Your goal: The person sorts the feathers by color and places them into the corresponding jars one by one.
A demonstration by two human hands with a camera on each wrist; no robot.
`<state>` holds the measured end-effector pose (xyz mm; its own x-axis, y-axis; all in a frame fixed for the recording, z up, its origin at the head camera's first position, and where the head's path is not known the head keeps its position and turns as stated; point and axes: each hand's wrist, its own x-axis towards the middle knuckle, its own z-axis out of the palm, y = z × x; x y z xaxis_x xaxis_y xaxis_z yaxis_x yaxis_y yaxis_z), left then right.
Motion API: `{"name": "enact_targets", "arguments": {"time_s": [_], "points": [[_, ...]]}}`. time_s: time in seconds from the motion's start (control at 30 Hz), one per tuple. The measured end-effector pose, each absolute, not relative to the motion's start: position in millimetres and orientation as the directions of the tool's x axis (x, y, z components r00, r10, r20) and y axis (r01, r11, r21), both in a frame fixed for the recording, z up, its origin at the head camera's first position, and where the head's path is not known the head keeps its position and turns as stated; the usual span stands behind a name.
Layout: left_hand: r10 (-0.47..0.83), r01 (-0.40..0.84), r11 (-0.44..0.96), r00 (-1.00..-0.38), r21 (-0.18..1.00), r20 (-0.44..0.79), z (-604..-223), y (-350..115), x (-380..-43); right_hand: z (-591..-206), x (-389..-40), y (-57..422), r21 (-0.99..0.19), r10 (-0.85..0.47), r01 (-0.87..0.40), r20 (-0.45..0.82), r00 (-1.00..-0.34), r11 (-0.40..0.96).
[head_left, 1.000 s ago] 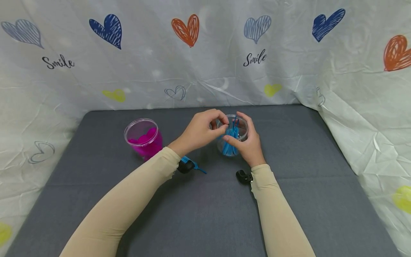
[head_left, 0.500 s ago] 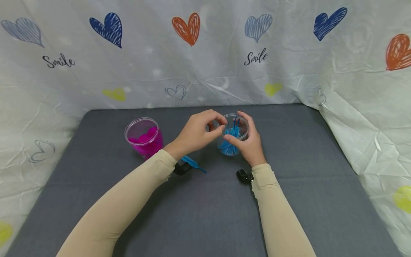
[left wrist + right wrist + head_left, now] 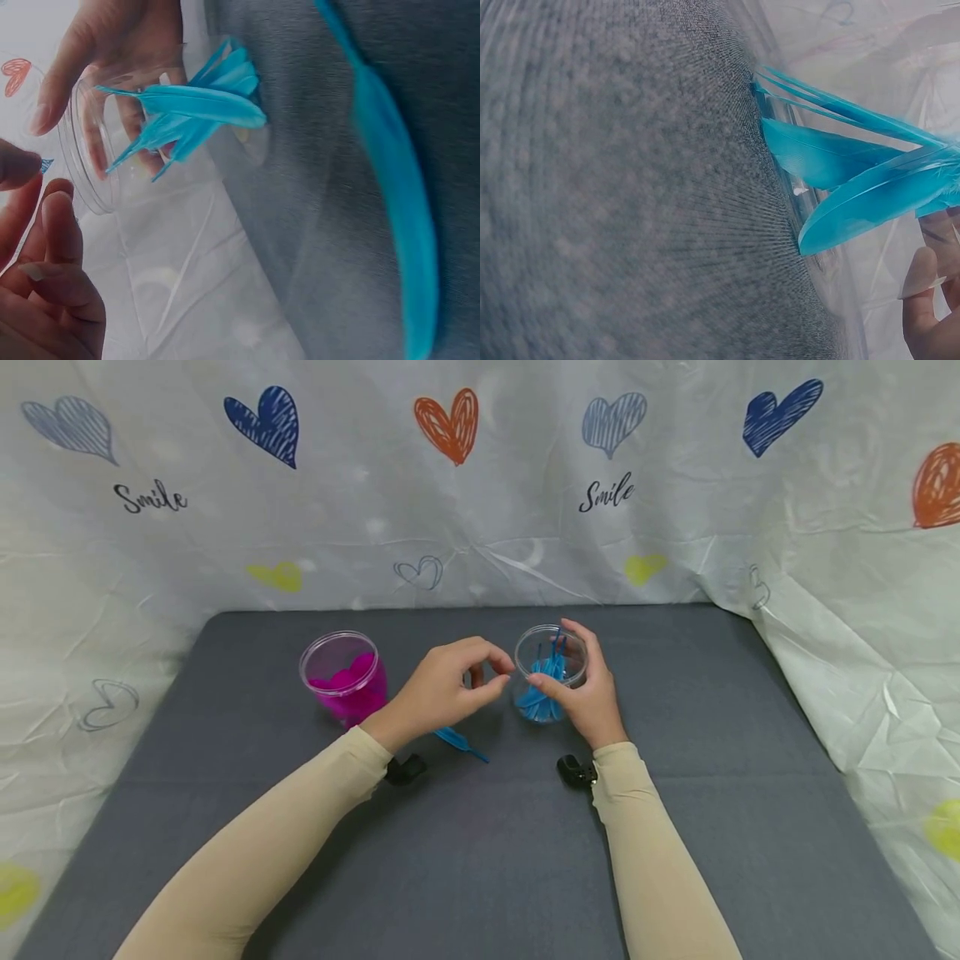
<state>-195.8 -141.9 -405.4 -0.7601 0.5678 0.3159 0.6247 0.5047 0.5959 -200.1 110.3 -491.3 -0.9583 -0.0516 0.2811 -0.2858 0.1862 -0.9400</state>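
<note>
My right hand (image 3: pixel 590 693) grips a clear plastic jar (image 3: pixel 522 693) by its side near the rim, thumb at the front and fingers behind. Several bright blue feathers (image 3: pixel 550 670) stand inside it, quills upward, and the left wrist view shows their tilted bundle (image 3: pixel 199 105) through the wall. Just left of the jar hovers my left hand (image 3: pixel 450 681), its fingers loosely bent, thumb and fingertips apart with nothing between them. On the table below it lies one loose blue feather (image 3: pixel 461 743), seen larger as a long feather (image 3: pixel 397 195) in the left wrist view.
A second clear jar (image 3: pixel 340 642) holding bright magenta pieces (image 3: pixel 352 689) stands to the left, close to my left forearm. Dark grey cloth covers the table (image 3: pixel 465 860). Behind it hangs a pale sheet (image 3: pixel 510 510) printed with hearts.
My left hand has drawn back left and slightly down from the jar's mouth, uncovering more of the jar. The feathers inside have shifted and spread. My right hand keeps its grip.
</note>
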Motion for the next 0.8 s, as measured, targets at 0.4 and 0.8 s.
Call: {"name": "enact_targets", "arguments": {"time_s": [0.4,0.8], "points": [[0.611,0.568,0.580,-0.777,0.584,0.149,-429,-167,-181,-490,-199,109,-0.938,-0.051,-0.289,0.284,-0.957,0.190],[0.658,0.564,0.665,-0.753,0.490,-0.026,-442,-179,-169,-489,-199,108,-0.939,-0.050,-0.287,0.282,-0.958,0.189]]}}
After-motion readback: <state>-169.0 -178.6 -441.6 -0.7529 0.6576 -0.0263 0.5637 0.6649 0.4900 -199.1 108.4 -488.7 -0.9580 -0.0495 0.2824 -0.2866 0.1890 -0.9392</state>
